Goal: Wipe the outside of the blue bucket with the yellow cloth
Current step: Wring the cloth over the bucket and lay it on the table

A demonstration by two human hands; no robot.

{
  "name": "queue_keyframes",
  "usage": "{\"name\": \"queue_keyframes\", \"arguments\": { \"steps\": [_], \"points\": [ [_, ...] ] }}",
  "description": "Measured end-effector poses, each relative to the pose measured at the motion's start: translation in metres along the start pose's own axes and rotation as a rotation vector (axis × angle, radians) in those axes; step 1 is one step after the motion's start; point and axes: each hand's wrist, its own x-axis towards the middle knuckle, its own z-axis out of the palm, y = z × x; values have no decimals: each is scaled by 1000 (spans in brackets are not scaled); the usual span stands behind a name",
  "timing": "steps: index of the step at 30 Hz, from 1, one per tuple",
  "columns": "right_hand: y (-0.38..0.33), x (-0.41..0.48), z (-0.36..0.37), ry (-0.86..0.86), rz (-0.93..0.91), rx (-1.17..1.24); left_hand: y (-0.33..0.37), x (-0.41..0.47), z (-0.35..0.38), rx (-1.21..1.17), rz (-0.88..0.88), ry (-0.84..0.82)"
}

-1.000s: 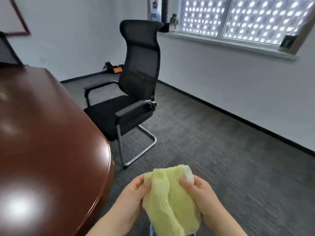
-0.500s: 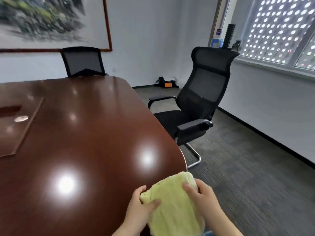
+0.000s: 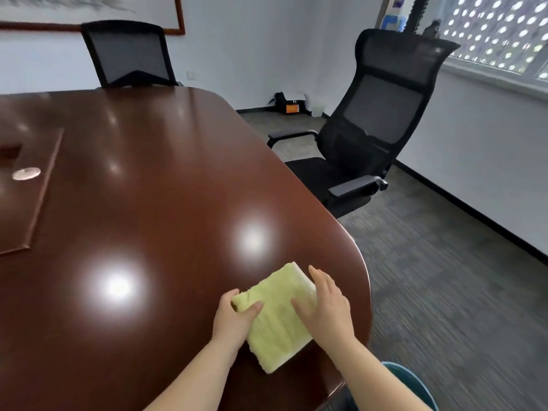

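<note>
On the tabletop (image 3: 148,173), near its right edge: folded cloth (image 3: 278,318) lying flat, both hands on it.
Left hand (image 3: 234,318) pinches the cloth's left corner, thumb on top, fingers tucked under the edge, closed on the fabric. Right hand (image 3: 326,310) rests flat on the cloth's right side, fingers spread and open, gripping nothing. Cloth is yellow-green terry, folded into a rough rectangle set diagonally. Bucket (image 3: 415,384): only a slice of blue rim shows at the bottom right, below the tabletop edge, behind the right forearm, apart from the cloth. Tabletop is dark red-brown, glossy, with two bright light glares. Two black mesh chairs: one at the far end (image 3: 130,54), one at right (image 3: 370,137) on grey carpet.
</note>
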Motion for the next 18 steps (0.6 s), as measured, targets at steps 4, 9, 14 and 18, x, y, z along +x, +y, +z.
{"name": "queue_keyframes", "arguments": {
  "steps": [4,9,14,18],
  "points": [
    [17,-17,24,-202,-55,-261,-7,-4,-2,267,212,12],
    [23,-13,26,-262,-42,-367,-27,-11,-2,708,351,-99],
    [22,-5,26,-291,-54,-418,-35,-6,0,810,333,-79],
    [19,-10,20,-236,-63,-380,-34,-7,-2,840,350,-56]
  ]
}}
